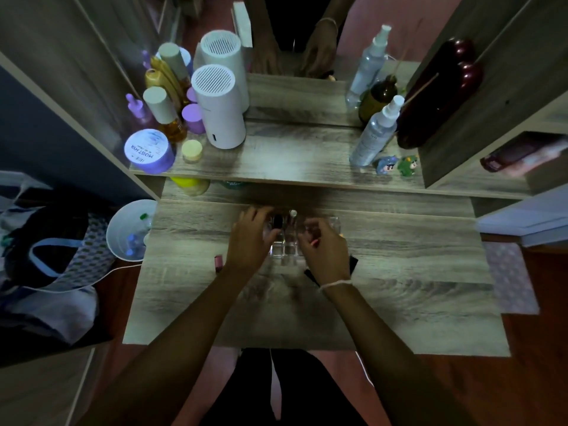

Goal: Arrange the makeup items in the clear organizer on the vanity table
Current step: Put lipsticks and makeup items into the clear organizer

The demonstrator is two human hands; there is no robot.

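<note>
The clear organizer stands in the middle of the wooden vanity table, partly hidden by both hands. A dark tube and a silver-capped item stand upright in its back slots. My left hand rests on the organizer's left side, fingers curled against it. My right hand hovers over the right side, pinching a small pink item. A pink lipstick lies on the table left of my left wrist. A black item shows under my right wrist.
The raised shelf holds a purple jar, a white cylinder device, bottles, a spray bottle and two small figurines. A mirror stands behind. A white bin and bags sit left of the table.
</note>
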